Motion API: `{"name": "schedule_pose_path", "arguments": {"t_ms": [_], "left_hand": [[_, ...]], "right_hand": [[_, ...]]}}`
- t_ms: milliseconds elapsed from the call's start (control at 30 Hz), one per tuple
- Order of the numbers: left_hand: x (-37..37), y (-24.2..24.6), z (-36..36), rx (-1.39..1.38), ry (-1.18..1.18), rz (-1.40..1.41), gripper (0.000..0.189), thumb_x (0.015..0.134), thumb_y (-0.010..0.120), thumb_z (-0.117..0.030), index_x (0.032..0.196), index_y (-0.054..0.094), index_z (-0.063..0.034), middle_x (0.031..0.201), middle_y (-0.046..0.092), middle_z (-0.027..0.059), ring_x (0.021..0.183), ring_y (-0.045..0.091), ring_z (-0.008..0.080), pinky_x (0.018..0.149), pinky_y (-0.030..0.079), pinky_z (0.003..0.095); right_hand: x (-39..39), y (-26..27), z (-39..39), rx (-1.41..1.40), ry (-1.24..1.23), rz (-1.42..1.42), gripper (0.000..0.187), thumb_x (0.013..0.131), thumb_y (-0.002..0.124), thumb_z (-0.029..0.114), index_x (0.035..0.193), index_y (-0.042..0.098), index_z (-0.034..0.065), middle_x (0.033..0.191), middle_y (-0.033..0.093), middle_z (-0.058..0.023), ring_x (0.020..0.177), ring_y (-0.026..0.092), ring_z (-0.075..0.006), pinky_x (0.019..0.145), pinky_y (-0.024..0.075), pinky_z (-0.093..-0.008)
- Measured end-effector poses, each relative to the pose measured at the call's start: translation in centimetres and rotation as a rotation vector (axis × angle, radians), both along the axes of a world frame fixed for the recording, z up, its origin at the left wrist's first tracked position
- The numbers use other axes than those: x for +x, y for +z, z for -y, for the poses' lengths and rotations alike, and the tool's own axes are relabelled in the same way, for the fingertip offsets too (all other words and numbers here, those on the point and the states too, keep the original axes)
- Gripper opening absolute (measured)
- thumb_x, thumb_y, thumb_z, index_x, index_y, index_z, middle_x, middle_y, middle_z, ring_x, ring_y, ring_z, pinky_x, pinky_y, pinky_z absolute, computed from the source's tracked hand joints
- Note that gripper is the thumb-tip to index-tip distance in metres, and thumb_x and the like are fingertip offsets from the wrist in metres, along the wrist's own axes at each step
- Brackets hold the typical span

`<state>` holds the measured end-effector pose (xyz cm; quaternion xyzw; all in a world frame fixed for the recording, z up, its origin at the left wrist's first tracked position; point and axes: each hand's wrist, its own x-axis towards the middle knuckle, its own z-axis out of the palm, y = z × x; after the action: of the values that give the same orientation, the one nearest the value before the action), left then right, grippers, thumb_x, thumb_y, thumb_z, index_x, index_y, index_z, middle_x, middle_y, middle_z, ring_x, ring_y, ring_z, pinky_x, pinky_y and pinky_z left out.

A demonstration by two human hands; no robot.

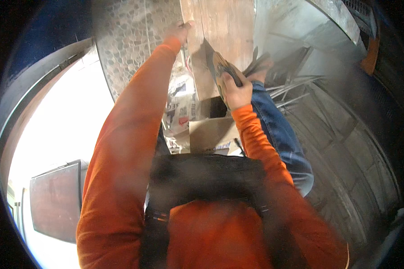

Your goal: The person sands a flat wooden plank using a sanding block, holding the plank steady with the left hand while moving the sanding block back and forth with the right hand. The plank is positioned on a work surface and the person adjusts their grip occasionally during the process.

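A wide wooden board [230, 27] stretches away from me at the top of the view. A thin dark line runs along it ahead of the saw; I cannot tell whether it is a cut or a marking. My right hand [237, 92] is wrapped around the handle of a handsaw [209, 55], whose blade meets the board on that line and points away from me. My left hand [179, 32] grips the board's left edge, with the thumb on top. How deep the blade sits is hidden.
Below the board's near end lie a cardboard box [208, 134] and a printed sack [181, 104]. My foot in a sandal [259, 67] is right of the board. Thin metal rods [289, 87] lie beyond it. Pebble-patterned tile [128, 43] covers the left floor.
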<state>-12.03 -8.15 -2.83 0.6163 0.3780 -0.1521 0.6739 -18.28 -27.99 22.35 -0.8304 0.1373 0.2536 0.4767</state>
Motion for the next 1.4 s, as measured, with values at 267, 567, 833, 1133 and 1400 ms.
{"name": "schedule_pose_path", "arguments": {"t_ms": [267, 567, 833, 1133, 1400], "left_hand": [[-0.5, -2.9, -1.9, 0.061, 0.021, -0.016, 0.073, 0.091, 0.075, -0.046, 0.137, 0.054, 0.0059, 0.119, 0.068, 0.0173, 0.096, 0.071, 0.0259, 0.076, 0.062, 0.0377], [1.4, 0.5, -1.4, -0.034, 0.072, 0.023, 0.063, 0.092, 0.071, -0.048, 0.128, 0.061, 0.0029, 0.111, 0.071, 0.0137, 0.090, 0.071, 0.0236, 0.076, 0.060, 0.0373], [-1.0, -2.0, -1.6, 0.091, -0.011, -0.008, 0.057, 0.093, 0.070, -0.049, 0.123, 0.065, -0.0014, 0.101, 0.072, 0.0115, 0.086, 0.071, 0.0214, 0.073, 0.059, 0.0367], [-0.4, -2.4, 0.5, -0.134, 0.056, 0.041, 0.056, 0.093, 0.072, -0.040, 0.132, 0.059, -0.0023, 0.114, 0.070, 0.0129, 0.097, 0.071, 0.0258, 0.080, 0.061, 0.0406], [0.1, -0.7, -1.6, -0.150, 0.022, -0.020, 0.056, 0.093, 0.064, -0.052, 0.116, 0.067, -0.0008, 0.095, 0.073, 0.0145, 0.082, 0.070, 0.0258, 0.078, 0.054, 0.0382]], "right_hand": [[-8.0, 19.7, 6.9, 0.085, -0.013, -0.120, 0.050, 0.098, 0.056, 0.009, 0.138, 0.046, -0.0184, 0.139, 0.057, -0.0287, 0.129, 0.058, -0.0314, 0.108, 0.0452, -0.0384], [3.0, -1.9, -2.9, -0.098, 0.157, 0.112, 0.047, 0.092, 0.069, 0.022, 0.129, 0.063, -0.0057, 0.110, 0.074, -0.0190, 0.097, 0.069, -0.0208, 0.090, 0.0520, -0.0313], [-8.0, 20.8, 7.0, 0.119, 0.059, -0.128, 0.054, 0.100, 0.058, 0.013, 0.143, 0.043, -0.0163, 0.152, 0.045, -0.0280, 0.138, 0.048, -0.0333, 0.114, 0.0388, -0.0391], [3.3, -2.8, -3.8, -0.129, 0.169, 0.043, 0.045, 0.089, 0.068, 0.018, 0.124, 0.064, -0.0087, 0.111, 0.074, -0.0158, 0.091, 0.067, -0.0197, 0.082, 0.0535, -0.0336], [-8.6, 20.7, 6.5, -0.028, 0.062, -0.104, 0.046, 0.095, 0.064, 0.014, 0.135, 0.057, -0.0097, 0.121, 0.069, -0.0198, 0.108, 0.066, -0.0227, 0.096, 0.0509, -0.0337]]}}
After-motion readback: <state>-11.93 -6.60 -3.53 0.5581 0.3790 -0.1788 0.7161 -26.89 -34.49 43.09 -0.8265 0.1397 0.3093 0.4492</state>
